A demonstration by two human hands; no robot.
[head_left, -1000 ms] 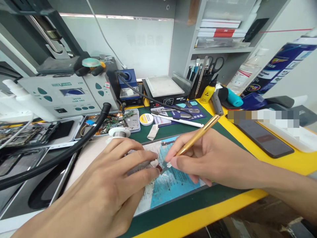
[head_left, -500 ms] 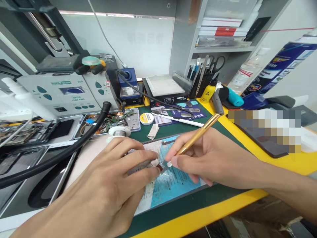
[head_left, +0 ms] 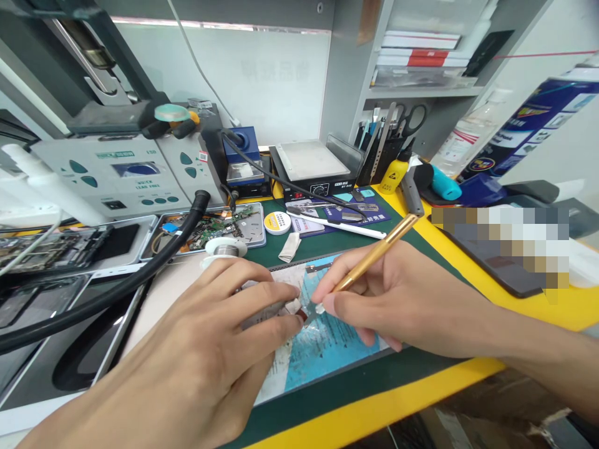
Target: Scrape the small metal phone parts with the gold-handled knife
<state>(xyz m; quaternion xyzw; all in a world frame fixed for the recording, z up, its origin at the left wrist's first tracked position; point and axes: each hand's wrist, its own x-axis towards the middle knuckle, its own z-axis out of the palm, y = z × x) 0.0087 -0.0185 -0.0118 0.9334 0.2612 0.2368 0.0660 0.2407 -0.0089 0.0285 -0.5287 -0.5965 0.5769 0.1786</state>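
My right hand (head_left: 402, 299) grips a gold pen-shaped tool (head_left: 374, 254) like a pencil, its tip down on a small metal part (head_left: 306, 313) on the blue work mat (head_left: 327, 346). My left hand (head_left: 206, 355) pinches a silvery flat piece (head_left: 264, 313) between thumb and forefinger, its end touching the same small part. Both hands meet near the mat's middle. The tool's tip is hidden by my fingertips.
A thick black hose (head_left: 116, 284) crosses the left side. Behind it stand a grey rework station (head_left: 126, 178), a tray of circuit boards (head_left: 210, 227), a solder spool (head_left: 225, 248) and a hot plate (head_left: 311, 163). A dark phone (head_left: 500, 265) lies on the yellow bench edge at right.
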